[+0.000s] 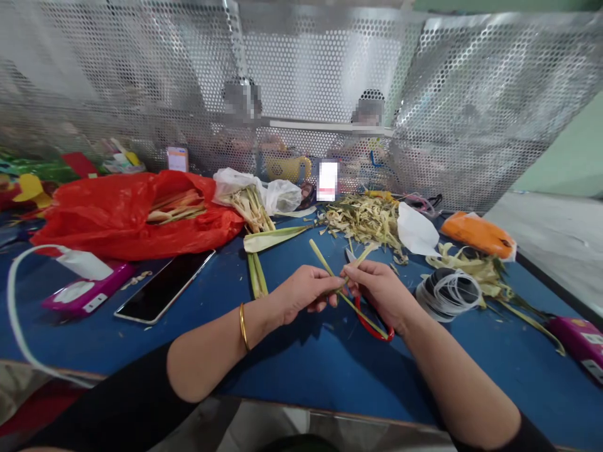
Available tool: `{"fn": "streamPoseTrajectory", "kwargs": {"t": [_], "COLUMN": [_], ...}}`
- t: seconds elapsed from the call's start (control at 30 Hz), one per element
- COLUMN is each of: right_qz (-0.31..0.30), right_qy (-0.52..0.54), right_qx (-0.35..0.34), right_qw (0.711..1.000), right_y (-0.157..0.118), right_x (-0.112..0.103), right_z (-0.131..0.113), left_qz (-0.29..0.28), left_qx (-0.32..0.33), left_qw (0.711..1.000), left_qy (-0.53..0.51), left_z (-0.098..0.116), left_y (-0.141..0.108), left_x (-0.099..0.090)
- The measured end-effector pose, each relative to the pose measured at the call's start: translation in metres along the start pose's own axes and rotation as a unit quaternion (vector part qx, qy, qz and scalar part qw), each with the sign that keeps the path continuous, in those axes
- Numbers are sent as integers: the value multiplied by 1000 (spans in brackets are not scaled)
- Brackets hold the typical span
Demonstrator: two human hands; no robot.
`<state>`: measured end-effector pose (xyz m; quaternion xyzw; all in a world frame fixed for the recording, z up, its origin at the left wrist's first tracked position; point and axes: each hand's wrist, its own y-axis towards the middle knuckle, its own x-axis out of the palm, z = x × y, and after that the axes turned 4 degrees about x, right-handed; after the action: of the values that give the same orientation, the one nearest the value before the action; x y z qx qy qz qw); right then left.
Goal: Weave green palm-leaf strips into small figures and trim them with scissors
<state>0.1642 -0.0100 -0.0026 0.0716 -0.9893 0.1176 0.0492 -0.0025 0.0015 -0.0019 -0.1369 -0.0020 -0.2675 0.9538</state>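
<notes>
My left hand (pixel 308 290) is closed, with its fingertips pinching a narrow pale-green plant strip (pixel 321 257) that runs down to the right past my fingers. My right hand (pixel 377 289) is closed too and grips a second strip (pixel 363 255), crossing the first where my fingertips meet. Under my hands a pair of scissors (pixel 384 331) with red handles lies on the blue table; my right hand partly covers it. Longer stalks (pixel 255 276) lie beyond my left wrist, with a broad husk-like leaf (pixel 276 239) across them.
A red plastic bag (pixel 108 213) of dry husks and a phone (pixel 164 287) lie left. Leaf scraps (pixel 362 216) are heaped at the back. A spool of clear line (pixel 448 295) and an orange packet (pixel 478 235) sit right. Behind a perforated screen (pixel 306 50) are two people.
</notes>
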Motion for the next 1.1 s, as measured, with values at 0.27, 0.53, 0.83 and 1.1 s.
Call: {"fn": "streamPoseTrajectory", "kwargs": {"t": [0.27, 0.53, 0.83, 1.1], "right_qz": [115, 102, 152, -67], "right_qy": [51, 8, -500, -687], "right_qx": [-31, -34, -418, -434], "right_qw": [992, 994, 744, 579], "right_y": [6, 7, -16, -11], "right_x": [11, -1, -5, 19], "right_z": [8, 2, -12, 14], "left_qz": [-1, 21, 58, 39], "left_qx": [20, 6, -3, 16], "left_qw": [999, 1000, 986, 987], "left_qy": [44, -9, -158, -153], "left_z": [2, 0, 4, -1], "left_y": [-2, -1, 7, 10], "left_x": [4, 4, -13, -11]}}
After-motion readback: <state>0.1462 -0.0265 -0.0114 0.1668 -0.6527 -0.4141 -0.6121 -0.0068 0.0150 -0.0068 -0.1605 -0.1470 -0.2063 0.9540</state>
